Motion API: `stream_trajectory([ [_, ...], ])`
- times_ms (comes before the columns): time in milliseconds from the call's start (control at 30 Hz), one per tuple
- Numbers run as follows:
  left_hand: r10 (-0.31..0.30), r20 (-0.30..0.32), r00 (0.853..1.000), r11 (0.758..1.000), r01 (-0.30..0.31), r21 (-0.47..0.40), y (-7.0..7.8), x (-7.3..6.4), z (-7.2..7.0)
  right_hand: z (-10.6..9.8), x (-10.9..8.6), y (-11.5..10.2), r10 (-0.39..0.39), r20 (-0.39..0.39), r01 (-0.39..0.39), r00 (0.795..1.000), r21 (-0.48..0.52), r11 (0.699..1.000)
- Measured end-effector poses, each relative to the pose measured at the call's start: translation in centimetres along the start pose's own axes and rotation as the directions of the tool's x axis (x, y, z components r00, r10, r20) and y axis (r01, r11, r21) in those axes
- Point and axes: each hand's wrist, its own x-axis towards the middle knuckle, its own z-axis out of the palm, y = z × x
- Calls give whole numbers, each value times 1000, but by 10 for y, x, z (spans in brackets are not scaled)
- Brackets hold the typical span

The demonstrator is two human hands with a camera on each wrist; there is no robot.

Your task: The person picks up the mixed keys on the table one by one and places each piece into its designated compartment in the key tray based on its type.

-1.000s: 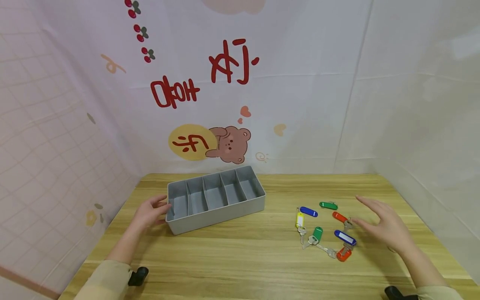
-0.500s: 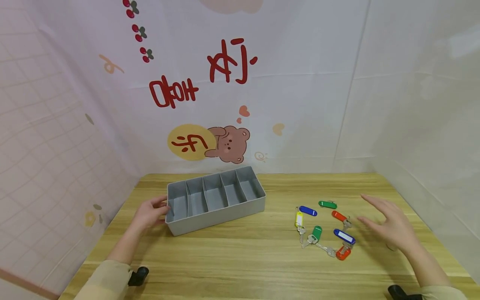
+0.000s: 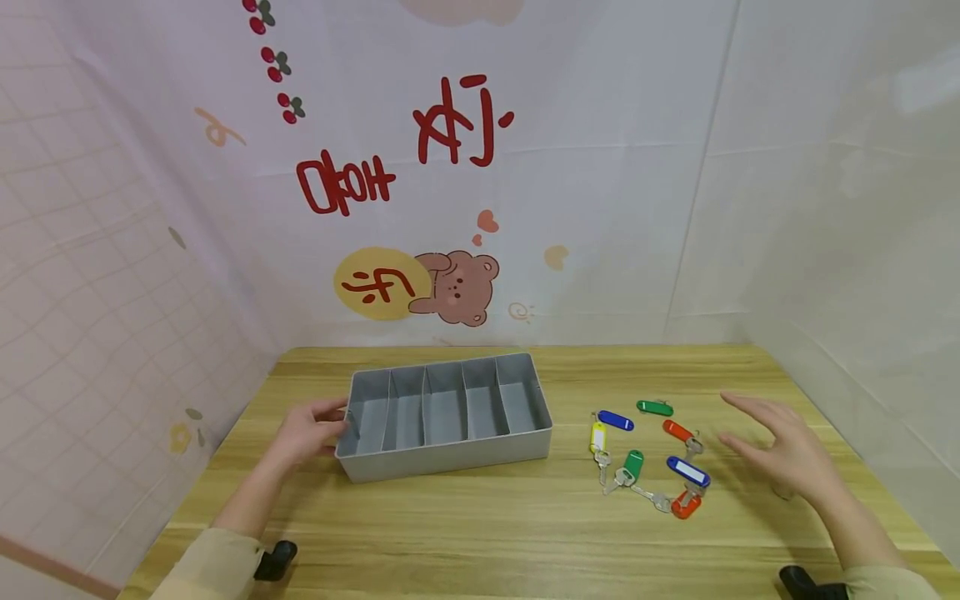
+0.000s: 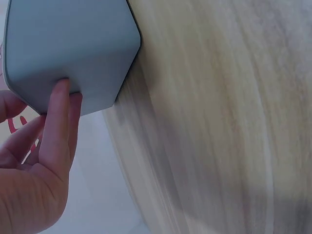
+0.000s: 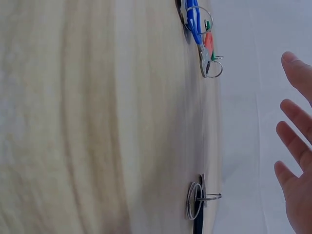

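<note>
On table (image 3: 465, 533) | tray (image 3: 450, 458) now squarer, nearer keys (image 3: 624, 477): shorter reach, likely | left hand (image 3: 303, 432) straight-fingered against it | right hand (image 3: 787, 457) spread

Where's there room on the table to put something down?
The table is bare on the near side of the box. A narrower strip runs between box and yellow tag. Beyond that it's crowded with keys.
</note>
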Motion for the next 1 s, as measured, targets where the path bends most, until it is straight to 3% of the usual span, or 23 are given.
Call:
stream_trajectory([
  [200, 30, 29, 999, 999, -30, -11, 0, -5, 6, -1, 3, 7, 11, 43, -14, 999, 59, 998],
  [367, 60, 67, 996, 998, -58, -29, 2, -9, 9, -1, 4, 9, 62, 106, -75, 992, 122, 990],
  [600, 45, 96, 994, 998, -40, -55, 4, -13, 14, 0, 4, 12, 119, 196, -151, 973, 157, 976],
  [1000, 53, 111, 992, 998, -51, -23, 5, -21, 25, 4, 6, 13, 112, 222, -152, 969, 174, 973],
])
